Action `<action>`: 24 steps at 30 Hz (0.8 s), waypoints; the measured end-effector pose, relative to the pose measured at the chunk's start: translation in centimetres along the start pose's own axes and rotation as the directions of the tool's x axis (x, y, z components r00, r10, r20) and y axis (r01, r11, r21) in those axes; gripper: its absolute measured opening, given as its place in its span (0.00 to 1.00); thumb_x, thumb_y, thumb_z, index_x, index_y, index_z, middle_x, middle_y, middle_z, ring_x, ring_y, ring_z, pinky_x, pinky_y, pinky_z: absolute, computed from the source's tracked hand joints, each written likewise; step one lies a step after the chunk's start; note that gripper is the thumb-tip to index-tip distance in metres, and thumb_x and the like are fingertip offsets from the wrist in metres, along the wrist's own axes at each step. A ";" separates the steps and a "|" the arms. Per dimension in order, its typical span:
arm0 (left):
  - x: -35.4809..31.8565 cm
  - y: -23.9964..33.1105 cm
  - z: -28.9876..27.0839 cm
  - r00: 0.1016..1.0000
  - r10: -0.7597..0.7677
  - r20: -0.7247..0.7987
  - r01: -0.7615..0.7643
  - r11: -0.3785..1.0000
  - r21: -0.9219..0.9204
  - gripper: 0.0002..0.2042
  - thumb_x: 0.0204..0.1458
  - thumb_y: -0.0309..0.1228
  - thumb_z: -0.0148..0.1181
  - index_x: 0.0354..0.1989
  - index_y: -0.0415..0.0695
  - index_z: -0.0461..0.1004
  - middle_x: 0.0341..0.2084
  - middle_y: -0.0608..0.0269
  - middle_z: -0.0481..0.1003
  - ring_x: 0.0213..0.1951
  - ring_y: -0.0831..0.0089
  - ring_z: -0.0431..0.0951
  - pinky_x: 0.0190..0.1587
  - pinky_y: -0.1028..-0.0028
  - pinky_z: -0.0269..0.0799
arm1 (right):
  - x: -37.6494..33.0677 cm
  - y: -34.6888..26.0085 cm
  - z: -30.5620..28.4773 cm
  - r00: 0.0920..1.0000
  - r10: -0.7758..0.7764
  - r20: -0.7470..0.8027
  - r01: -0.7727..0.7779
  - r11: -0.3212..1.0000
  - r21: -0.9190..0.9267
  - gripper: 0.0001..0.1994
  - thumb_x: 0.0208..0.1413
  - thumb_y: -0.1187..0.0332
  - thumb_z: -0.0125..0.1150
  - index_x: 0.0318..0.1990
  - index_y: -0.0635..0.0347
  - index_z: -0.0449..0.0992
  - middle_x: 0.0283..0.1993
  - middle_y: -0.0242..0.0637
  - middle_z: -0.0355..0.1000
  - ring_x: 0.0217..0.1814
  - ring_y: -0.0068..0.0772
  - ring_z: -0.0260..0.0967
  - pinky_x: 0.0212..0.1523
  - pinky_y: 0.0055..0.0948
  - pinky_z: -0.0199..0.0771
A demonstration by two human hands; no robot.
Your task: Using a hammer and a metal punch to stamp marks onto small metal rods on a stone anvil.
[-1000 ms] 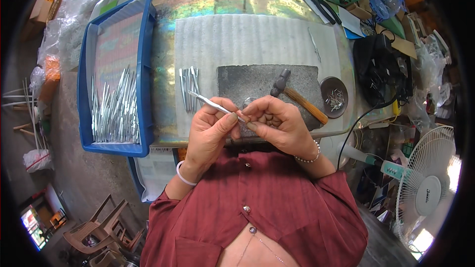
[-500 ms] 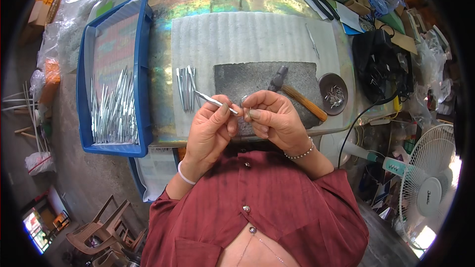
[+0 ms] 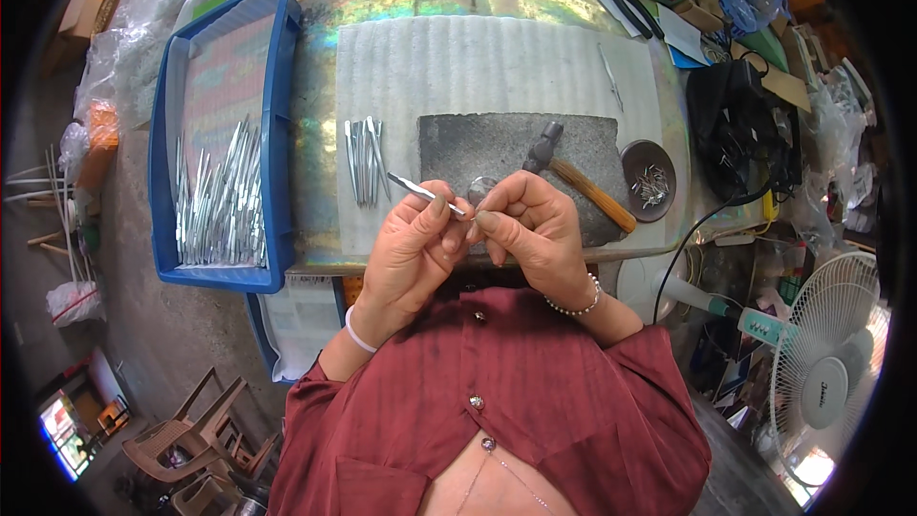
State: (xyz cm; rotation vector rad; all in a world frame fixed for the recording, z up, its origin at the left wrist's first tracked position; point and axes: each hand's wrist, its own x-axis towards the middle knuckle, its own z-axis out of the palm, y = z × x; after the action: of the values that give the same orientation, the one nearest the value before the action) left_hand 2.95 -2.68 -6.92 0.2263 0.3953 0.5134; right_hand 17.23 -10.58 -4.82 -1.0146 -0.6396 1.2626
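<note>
My left hand (image 3: 406,253) pinches a slim silver metal strip (image 3: 413,188) between thumb and forefinger, its dark tip pointing up and left. Close against the strip's near end, my right hand (image 3: 537,234) has thumb and forefinger pressed together; whatever they grip is too small to name. Both hands are above the near edge of a grey stone slab (image 3: 454,143). Just beyond the fingertips, a round shiny metal piece (image 3: 480,188) shows on the slab. A hammer (image 3: 587,191) with a wooden handle lies across its right side. Several similar strips (image 3: 363,162) lie left of the slab.
A blue tray (image 3: 278,134) of metal strips stands at left. Right of the slab, a brown dish (image 3: 630,158) holds small metal pins (image 3: 651,187). White foam sheet (image 3: 420,48) covers the table. Black-handled pliers (image 3: 626,2) lie at the far right; a fan (image 3: 823,363) stands near right.
The view has shifted slightly. My right fingers have moved a little and more of the round metal piece shows beyond them. My left hand still pinches the strip.
</note>
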 end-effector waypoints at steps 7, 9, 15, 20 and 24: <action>-0.1 -0.1 -0.1 0.999 0.004 0.039 -0.004 1.000 -0.016 0.07 0.57 0.32 0.55 0.40 0.42 0.70 0.33 0.60 0.75 0.26 0.79 0.69 0.32 0.79 0.67 | 0.0 0.0 0.7 0.996 -0.093 -0.007 0.091 0.988 -0.125 0.05 0.58 0.75 0.56 0.35 0.65 0.67 0.26 0.29 0.70 0.22 0.09 0.62 0.20 0.11 0.61; -0.1 -0.2 -0.3 1.000 0.000 0.021 0.001 1.000 -0.024 0.07 0.56 0.32 0.55 0.40 0.43 0.70 0.33 0.61 0.75 0.26 0.79 0.69 0.31 0.79 0.67 | 0.1 0.2 0.7 0.994 -0.100 -0.031 0.093 0.980 -0.178 0.04 0.57 0.75 0.56 0.35 0.64 0.67 0.25 0.27 0.70 0.22 0.08 0.63 0.20 0.11 0.61; -0.1 -0.4 -0.8 1.000 -0.015 -0.001 0.015 0.999 -0.042 0.08 0.56 0.32 0.56 0.40 0.44 0.70 0.33 0.62 0.75 0.26 0.80 0.69 0.28 0.81 0.66 | 0.1 1.0 0.7 0.979 -0.194 -0.059 0.166 0.936 -0.312 0.05 0.55 0.77 0.58 0.36 0.64 0.67 0.27 0.34 0.72 0.23 0.14 0.66 0.22 0.13 0.64; 0.0 -0.6 -1.2 1.000 -0.015 -0.018 0.014 0.999 -0.052 0.07 0.56 0.32 0.57 0.39 0.45 0.71 0.34 0.64 0.75 0.26 0.81 0.68 0.28 0.81 0.65 | 0.9 1.9 0.3 0.813 -0.560 0.156 0.499 0.533 -0.683 0.08 0.51 0.77 0.63 0.35 0.64 0.68 0.26 0.37 0.72 0.24 0.21 0.70 0.25 0.20 0.70; -0.1 -0.5 -1.6 1.000 -0.009 -0.010 0.009 0.999 -0.051 0.06 0.56 0.33 0.56 0.39 0.46 0.71 0.35 0.64 0.74 0.26 0.81 0.67 0.28 0.81 0.64 | 1.0 1.8 0.2 0.864 -0.481 0.150 0.453 0.611 -0.650 0.09 0.49 0.79 0.63 0.35 0.62 0.68 0.28 0.36 0.73 0.25 0.18 0.69 0.25 0.18 0.69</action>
State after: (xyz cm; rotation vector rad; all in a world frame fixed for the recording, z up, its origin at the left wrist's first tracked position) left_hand 2.36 -2.95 -8.47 0.1726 0.3927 0.5152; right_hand 16.48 -9.55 -6.47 -1.3321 -1.2981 0.5187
